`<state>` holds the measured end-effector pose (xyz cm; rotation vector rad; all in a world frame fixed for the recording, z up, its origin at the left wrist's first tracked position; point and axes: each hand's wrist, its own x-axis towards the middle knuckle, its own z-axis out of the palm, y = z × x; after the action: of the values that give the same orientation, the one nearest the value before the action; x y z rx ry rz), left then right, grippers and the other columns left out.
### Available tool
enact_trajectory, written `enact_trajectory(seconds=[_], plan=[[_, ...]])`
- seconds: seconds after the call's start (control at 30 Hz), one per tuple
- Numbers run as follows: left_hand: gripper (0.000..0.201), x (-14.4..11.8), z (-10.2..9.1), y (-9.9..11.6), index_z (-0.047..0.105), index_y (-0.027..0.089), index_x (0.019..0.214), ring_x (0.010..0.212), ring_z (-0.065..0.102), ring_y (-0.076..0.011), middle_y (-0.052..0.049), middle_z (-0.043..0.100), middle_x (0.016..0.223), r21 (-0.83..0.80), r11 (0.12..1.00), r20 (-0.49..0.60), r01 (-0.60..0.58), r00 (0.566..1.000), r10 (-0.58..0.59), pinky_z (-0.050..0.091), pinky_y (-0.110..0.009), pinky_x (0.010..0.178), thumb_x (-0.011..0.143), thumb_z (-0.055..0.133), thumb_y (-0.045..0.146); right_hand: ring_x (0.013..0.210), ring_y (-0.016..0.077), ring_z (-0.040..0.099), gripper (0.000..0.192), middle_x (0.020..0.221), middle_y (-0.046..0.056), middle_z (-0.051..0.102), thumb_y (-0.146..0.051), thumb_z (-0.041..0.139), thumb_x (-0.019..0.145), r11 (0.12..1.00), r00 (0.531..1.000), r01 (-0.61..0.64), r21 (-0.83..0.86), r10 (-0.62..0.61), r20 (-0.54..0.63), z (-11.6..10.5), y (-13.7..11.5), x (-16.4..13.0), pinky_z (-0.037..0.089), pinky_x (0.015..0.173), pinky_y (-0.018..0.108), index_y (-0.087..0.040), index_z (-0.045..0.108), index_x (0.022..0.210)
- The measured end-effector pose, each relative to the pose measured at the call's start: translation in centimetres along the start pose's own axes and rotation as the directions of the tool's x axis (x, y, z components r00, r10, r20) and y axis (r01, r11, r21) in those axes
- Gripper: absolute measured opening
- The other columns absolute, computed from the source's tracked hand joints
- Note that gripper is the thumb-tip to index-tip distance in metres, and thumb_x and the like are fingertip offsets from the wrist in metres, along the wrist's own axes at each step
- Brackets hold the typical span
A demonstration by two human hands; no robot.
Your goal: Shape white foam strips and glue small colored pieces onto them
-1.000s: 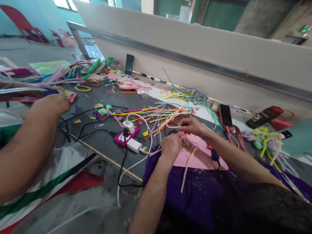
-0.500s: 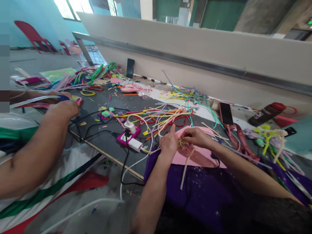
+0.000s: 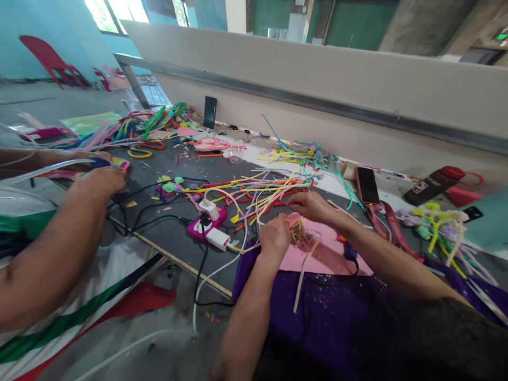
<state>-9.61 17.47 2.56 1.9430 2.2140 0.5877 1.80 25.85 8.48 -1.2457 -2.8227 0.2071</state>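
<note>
At the far left, well away from the pink power strip (image 3: 206,224), a co-worker's arm (image 3: 55,248) reaches over the table edge (image 3: 166,253), the hand resting on a bundle of strips there. Black cables (image 3: 146,203) run from that side to the power strip, which carries a white charger (image 3: 209,208) and a white plug (image 3: 217,237).

Just right of the power strip, the left hand (image 3: 274,239) is curled closed at the near corner of a pink sheet (image 3: 329,254), pinching a small multicoloured bundle (image 3: 300,234) against it. A pale strip (image 3: 304,275) hangs from the bundle down over the purple cloth (image 3: 317,312). The right hand (image 3: 311,205), a little farther from the power strip and beyond the sheet, has its fingers closed on thin strips at the edge of the loose pile of coloured strips (image 3: 262,188).

The bundle looks only partly built: it is small, and most of the strips lie unused in the pile, so much seems left to do.

Farther right lie a phone (image 3: 367,186), a dark bottle (image 3: 432,185) and finished stems with yellow and lilac heads (image 3: 436,222).
</note>
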Motion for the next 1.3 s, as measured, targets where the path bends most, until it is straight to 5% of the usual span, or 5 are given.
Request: enact_trajectory(seconds=[0.27, 0.7, 0.87, 1.1, 1.3], plan=[[0.026, -0.2, 0.3, -0.3, 0.057, 0.023, 0.106, 0.081, 0.065, -0.0215, -0.006, 0.068, 0.085, -0.039, 0.998, -0.004, -0.039, 0.999, 0.039, 0.046, -0.031, 0.070, 0.087, 0.039, 0.026, 0.096, 0.0202, 0.057, 0.027, 0.110, 0.010, 0.056, -0.028, 0.050, 0.087, 0.971, 0.977, -0.176, -0.160, 0.193, 0.095, 3.7, 0.9, 10.7, 0.048, 0.080, 0.038, -0.014, 0.055, 0.110], [0.025, -0.6, -0.1, -0.2, 0.057, 0.021, 0.105, 0.081, 0.064, -0.0209, -0.009, 0.066, 0.088, -0.098, 0.995, 0.054, -0.029, 0.998, 0.035, 0.046, -0.030, 0.070, 0.087, 0.039, 0.025, 0.091, 0.0190, 0.058, 0.027, 0.105, 0.009, 0.058, -0.029, 0.053, 0.085, 0.962, 0.966, -0.231, 0.147, 0.209, 0.152, 4.9, 1.0, 14.2, 0.048, 0.077, 0.036, -0.012, 0.056, 0.106], [0.026, -0.4, -0.1, -0.3, 0.057, 0.020, 0.104, 0.081, 0.064, -0.0214, -0.010, 0.067, 0.086, -0.104, 0.995, 0.052, -0.009, 0.999, 0.014, 0.046, -0.031, 0.071, 0.087, 0.038, 0.026, 0.056, 0.0113, 0.055, 0.021, 0.059, 0.002, 0.059, -0.029, 0.053, 0.077, 0.834, 0.985, -0.154, 0.530, 0.085, 0.152, 3.7, 1.5, 12.1, 0.040, 0.051, 0.020, -0.011, 0.061, 0.071], [0.028, 0.1, -0.5, -0.7, 0.055, 0.023, 0.109, 0.085, 0.064, -0.0216, -0.007, 0.067, 0.092, -0.146, 0.989, -0.007, 0.018, 1.000, -0.019, 0.046, -0.031, 0.072, 0.086, 0.039, 0.023, 0.043, 0.0059, 0.042, 0.025, 0.053, -0.003, 0.051, -0.039, 0.053, 0.074, 0.437, 0.990, -0.108, 0.893, -0.036, 0.138, 1.7, 2.5, 4.8, 0.030, 0.039, 0.017, -0.015, 0.053, 0.075], [0.040, 0.4, -0.9, -0.7, 0.043, 0.021, 0.124, 0.104, 0.055, -0.0204, -0.009, 0.055, 0.117, -0.200, 0.980, -0.265, -0.010, 0.963, -0.044, 0.045, -0.030, 0.082, 0.084, 0.043, 0.020, 0.042, 0.0040, 0.042, 0.025, 0.056, -0.005, 0.052, -0.034, 0.065, 0.068, 0.178, 0.995, -0.102, 0.979, 0.010, 0.102, 1.9, 2.9, -1.4, 0.029, 0.038, 0.015, -0.014, 0.057, 0.081]])
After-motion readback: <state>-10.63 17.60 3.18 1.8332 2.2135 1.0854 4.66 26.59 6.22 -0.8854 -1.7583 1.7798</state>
